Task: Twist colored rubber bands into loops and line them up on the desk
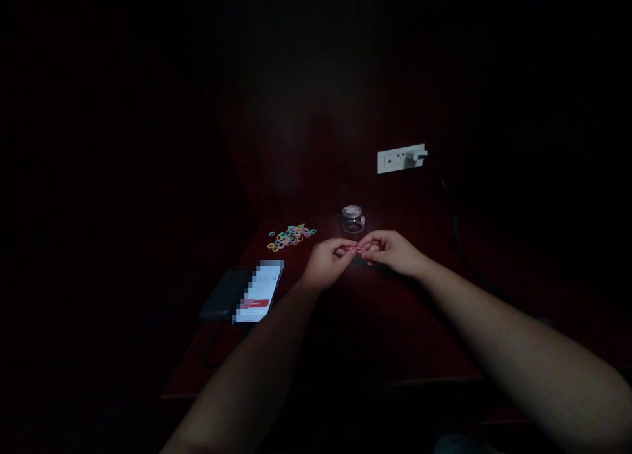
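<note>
The person's left hand (324,262) and right hand (395,252) each close a fingertip grip on a small pink band (359,249), pinched between them above the worktop (385,335). The band's long axis runs sideways, from hand to hand, in front of the clear jar (352,221).

Cannot read a single word, brand or number anywhere. On the lit screen of the phone (268,277), only faint marks, too small to make out, with stepped blocks of blur covering the left side. Low on the same screen, a red bar (257,303) with a thin pale streak across the middle; impossible to tell whether lettering, and too small to read in any case. On the lid (352,211) of the clear jar (352,225), pale pinkish patches; unclear whether printed label or plain pattern.
</note>
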A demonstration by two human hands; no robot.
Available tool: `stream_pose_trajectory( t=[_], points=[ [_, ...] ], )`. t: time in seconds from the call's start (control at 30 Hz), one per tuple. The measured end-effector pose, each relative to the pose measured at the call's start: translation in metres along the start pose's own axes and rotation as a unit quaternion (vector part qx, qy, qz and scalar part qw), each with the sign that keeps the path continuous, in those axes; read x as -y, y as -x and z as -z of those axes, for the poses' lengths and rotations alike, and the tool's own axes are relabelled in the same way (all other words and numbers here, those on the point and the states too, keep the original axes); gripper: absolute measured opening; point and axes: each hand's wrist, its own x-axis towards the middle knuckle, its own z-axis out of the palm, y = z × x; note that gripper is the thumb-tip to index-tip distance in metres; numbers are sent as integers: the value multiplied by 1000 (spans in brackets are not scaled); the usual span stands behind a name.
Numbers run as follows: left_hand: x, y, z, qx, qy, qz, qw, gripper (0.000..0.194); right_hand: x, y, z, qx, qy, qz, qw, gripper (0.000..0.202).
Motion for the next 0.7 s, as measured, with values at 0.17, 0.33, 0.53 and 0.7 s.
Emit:
stream_pose_trajectory(
  t=[0.17,0.33,0.53,0.7],
  points=[
    [2,0,-1,11,20,17,1000,30,-2,-1,1,-8,29,10,999,29],
    [3,0,-3,19,55,30,998,33,-1,-1,1,-19,34,19,999,29],
    [-1,1,-1,27,45,24,998,22,-1,0,1,-9,36,18,999,32],
    [-1,1,0,23,37,12,999,20,-6,-1,3,-3,35,21,999,31]
  ],
)
